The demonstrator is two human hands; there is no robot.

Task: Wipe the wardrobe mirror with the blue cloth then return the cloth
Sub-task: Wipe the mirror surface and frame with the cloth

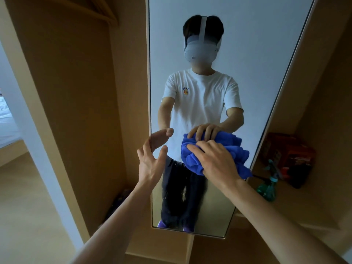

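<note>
Head view shows the right hand (215, 162) pressing the bunched blue cloth (191, 161) against the wardrobe mirror (247, 54), fingers curled over the wad, about mid-height and towards the glass's right edge. The left hand (150, 162) hovers spread-fingered at the mirror's left edge, holding nothing; whether it touches the frame I cannot tell. Streaky droplets (183, 193) lie directly below the cloth, so I'd judge the next stroke runs downward along the mirror's long axis.
</note>
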